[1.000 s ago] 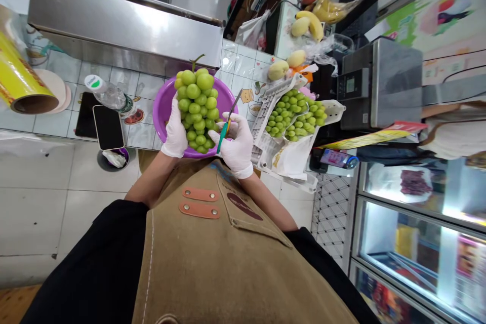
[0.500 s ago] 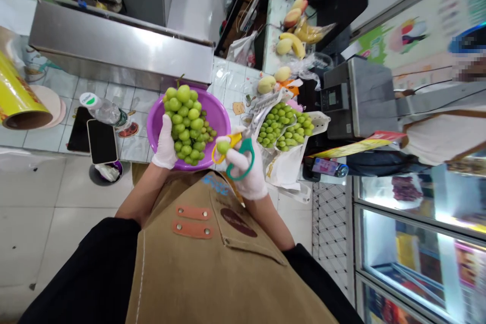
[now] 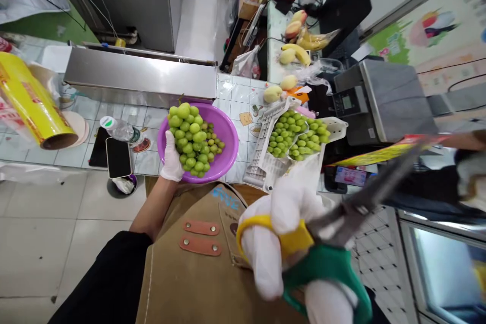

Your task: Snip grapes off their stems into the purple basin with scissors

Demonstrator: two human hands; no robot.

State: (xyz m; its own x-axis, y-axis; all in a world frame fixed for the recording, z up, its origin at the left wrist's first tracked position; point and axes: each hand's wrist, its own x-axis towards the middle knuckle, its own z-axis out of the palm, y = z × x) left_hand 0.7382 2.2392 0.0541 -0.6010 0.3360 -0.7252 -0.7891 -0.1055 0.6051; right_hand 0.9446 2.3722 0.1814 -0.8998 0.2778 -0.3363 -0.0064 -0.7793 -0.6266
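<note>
My left hand, in a white glove, is closed round the side of a bunch of green grapes over a purple bowl. Smaller grapes lie in the bowl beside the bunch. Close to the camera, my gloved right hand grips scissors with one yellow and one green handle loop. Their dark blades point up to the right and are blurred. A white crate to the right of the bowl holds packed green grapes.
Behind the bowl runs a long metal box. A water bottle, a phone and a yellow film roll stand or lie at left. At right are a grey machine and another person's arm.
My right hand has risen from beside the bowl towards the camera with the scissors. The single grape seen at its fingers no longer shows. My left hand still holds the bunch.
</note>
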